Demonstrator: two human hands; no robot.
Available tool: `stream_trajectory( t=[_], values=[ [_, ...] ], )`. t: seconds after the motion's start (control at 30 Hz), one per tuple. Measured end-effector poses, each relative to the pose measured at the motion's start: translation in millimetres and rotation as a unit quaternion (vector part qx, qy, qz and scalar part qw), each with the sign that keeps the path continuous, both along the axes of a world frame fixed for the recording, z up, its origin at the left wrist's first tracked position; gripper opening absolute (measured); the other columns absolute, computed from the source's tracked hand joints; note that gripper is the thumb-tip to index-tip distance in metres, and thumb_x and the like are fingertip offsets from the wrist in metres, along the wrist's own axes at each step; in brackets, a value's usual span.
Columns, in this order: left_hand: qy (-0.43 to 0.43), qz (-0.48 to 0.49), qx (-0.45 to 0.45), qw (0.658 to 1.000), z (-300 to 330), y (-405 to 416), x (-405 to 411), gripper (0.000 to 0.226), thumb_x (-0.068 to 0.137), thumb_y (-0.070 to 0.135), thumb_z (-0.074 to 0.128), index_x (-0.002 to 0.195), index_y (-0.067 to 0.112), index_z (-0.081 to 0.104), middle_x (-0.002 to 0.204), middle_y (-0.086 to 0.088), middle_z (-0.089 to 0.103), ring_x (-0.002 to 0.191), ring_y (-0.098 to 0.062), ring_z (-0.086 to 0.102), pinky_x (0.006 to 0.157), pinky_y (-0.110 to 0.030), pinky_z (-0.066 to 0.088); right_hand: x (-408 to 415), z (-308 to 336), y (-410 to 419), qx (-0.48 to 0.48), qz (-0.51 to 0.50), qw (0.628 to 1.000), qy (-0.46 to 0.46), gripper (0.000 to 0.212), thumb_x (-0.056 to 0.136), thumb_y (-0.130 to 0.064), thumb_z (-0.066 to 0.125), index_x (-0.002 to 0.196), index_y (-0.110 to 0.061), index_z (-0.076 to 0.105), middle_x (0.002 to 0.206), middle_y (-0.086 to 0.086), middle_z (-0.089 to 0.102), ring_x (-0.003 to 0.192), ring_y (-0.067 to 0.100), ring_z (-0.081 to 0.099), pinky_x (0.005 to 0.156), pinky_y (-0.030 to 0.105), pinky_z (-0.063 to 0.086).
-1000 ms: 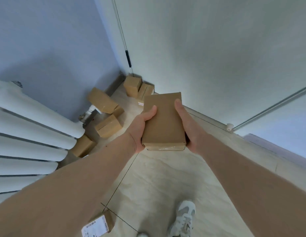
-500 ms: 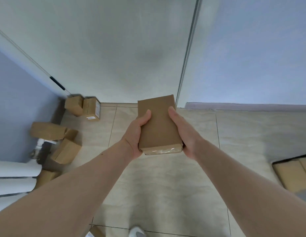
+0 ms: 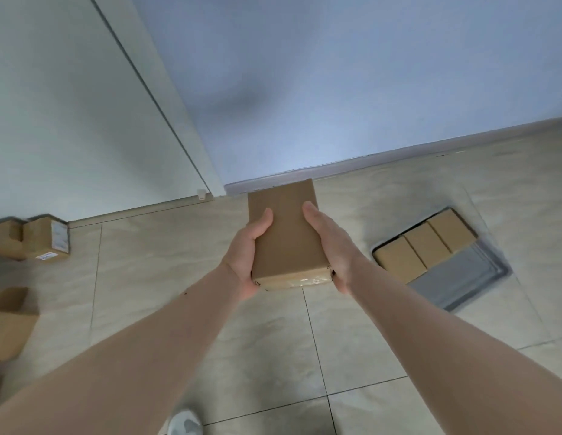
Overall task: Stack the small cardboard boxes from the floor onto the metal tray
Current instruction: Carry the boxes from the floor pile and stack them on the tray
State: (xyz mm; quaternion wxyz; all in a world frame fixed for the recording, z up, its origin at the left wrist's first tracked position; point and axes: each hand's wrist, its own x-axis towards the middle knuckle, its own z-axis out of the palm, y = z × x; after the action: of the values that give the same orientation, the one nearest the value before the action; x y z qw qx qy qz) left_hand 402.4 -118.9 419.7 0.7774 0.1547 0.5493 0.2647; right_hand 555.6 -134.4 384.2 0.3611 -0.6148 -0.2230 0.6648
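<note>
From the head view we see our left hand (image 3: 246,260) and right hand (image 3: 331,249) gripping a small cardboard box (image 3: 287,233) between them, thumbs lying on its top face and fingers curled underneath, lifted clear above the tiled floor (image 3: 210,277). Off to the right of our right hand the metal tray (image 3: 468,277) lies on the floor with three boxes (image 3: 425,246) in a row on its far side, while well to the left of our left hand more boxes (image 3: 31,243) sit by the wall.
</note>
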Motion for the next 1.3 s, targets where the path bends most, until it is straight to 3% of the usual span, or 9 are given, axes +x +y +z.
stream_trajectory(
  t=[0.2,0.4,0.57,0.63,0.73,0.8,0.97,1.17,1.3],
  values=[
    [0.007,-0.032,-0.013,0.999,-11.7,-5.0,122.0,0.054,0.087,0.053,0.066,0.126,0.016,0.068,0.115,-0.01,0.074,0.104,-0.033,0.072,0.093,-0.049,0.055,120.0,-2.4,-16.1,-0.014,-0.044,0.999,-0.009,0.073,0.068,-0.08,0.064,0.124,-0.032,0.065,0.115,-0.002,0.074,0.108,0.022,0.07,0.102,0.047,0.051],
    [0.002,-0.051,-0.01,0.999,-17.1,26.1,219.1,0.05,0.089,0.052,0.065,0.125,0.017,0.068,0.114,-0.01,0.075,0.1,-0.031,0.073,0.082,-0.044,0.058,212.9,-3.5,7.1,-0.029,-0.083,0.996,-0.026,0.085,0.066,-0.081,0.067,0.131,-0.027,0.053,0.118,0.002,0.07,0.109,0.024,0.069,0.1,0.049,0.053],
    [0.001,-0.068,-0.009,0.998,-22.8,66.7,294.4,0.056,0.087,0.054,0.067,0.129,0.018,0.066,0.118,-0.01,0.073,0.107,-0.033,0.071,0.093,-0.05,0.056,290.6,-2.4,41.6,-0.058,-0.101,0.993,-0.036,0.074,0.076,-0.075,0.067,0.125,-0.025,0.047,0.118,0.004,0.066,0.107,0.025,0.067,0.099,0.05,0.053],
    [0.003,-0.068,-0.004,0.998,-25.4,80.1,319.6,0.058,0.085,0.054,0.069,0.131,0.019,0.064,0.118,-0.009,0.073,0.106,-0.032,0.072,0.091,-0.049,0.056,316.0,-6.2,54.8,-0.06,-0.1,0.992,-0.039,0.08,0.072,-0.079,0.068,0.126,-0.024,0.047,0.117,0.004,0.066,0.106,0.026,0.067,0.098,0.05,0.053],
    [0.009,-0.067,-0.007,0.998,-32.4,96.0,357.1,0.054,0.087,0.053,0.068,0.129,0.019,0.065,0.115,-0.008,0.075,0.104,-0.031,0.073,0.083,-0.045,0.058,352.8,-21.0,75.0,-0.071,-0.095,0.992,-0.031,0.111,0.045,-0.091,0.073,0.129,-0.022,0.054,0.115,0.006,0.071,0.104,0.028,0.071,0.095,0.05,0.055],
    [0.006,-0.056,-0.01,0.998,-37.8,98.8,377.0,0.052,0.089,0.051,0.066,0.129,0.019,0.065,0.115,-0.008,0.075,0.105,-0.031,0.072,0.083,-0.044,0.058,373.6,-31.2,82.0,-0.073,-0.089,0.993,-0.034,0.117,0.037,-0.094,0.073,0.128,-0.021,0.057,0.115,0.006,0.072,0.102,0.029,0.072,0.094,0.049,0.055],
    [0.011,-0.028,-0.003,1.0,-64.6,100.5,427.8,0.055,0.089,0.052,0.066,0.133,0.018,0.062,0.118,-0.009,0.074,0.106,-0.03,0.072,0.084,-0.044,0.059,427.6,-63.6,96.7,-0.072,-0.054,0.995,-0.037,0.115,0.038,-0.093,0.074,0.127,-0.022,0.056,0.114,0.007,0.073,0.102,0.03,0.072,0.095,0.05,0.055],
    [0.002,0.051,-0.028,0.998,-105.4,72.3,494.9,0.047,0.094,0.048,0.062,0.123,0.013,0.067,0.101,-0.01,0.077,0.079,-0.026,0.076,0.058,-0.034,0.06,489.4,-123.3,94.4,-0.068,-0.012,0.997,-0.034,0.117,0.038,-0.09,0.078,0.127,-0.018,0.058,0.114,0.008,0.073,0.101,0.031,0.072,0.094,0.05,0.055],
    [0.008,0.09,-0.025,0.996,-146.5,45.5,521.0,0.042,0.094,0.051,0.061,0.112,0.014,0.071,0.097,-0.009,0.078,0.08,-0.025,0.076,0.063,-0.034,0.059,512.7,-159.1,81.8,-0.068,0.039,0.996,-0.033,0.122,0.037,-0.09,0.078,0.132,-0.018,0.054,0.116,0.007,0.072,0.102,0.031,0.072,0.096,0.051,0.054]
  ],
)
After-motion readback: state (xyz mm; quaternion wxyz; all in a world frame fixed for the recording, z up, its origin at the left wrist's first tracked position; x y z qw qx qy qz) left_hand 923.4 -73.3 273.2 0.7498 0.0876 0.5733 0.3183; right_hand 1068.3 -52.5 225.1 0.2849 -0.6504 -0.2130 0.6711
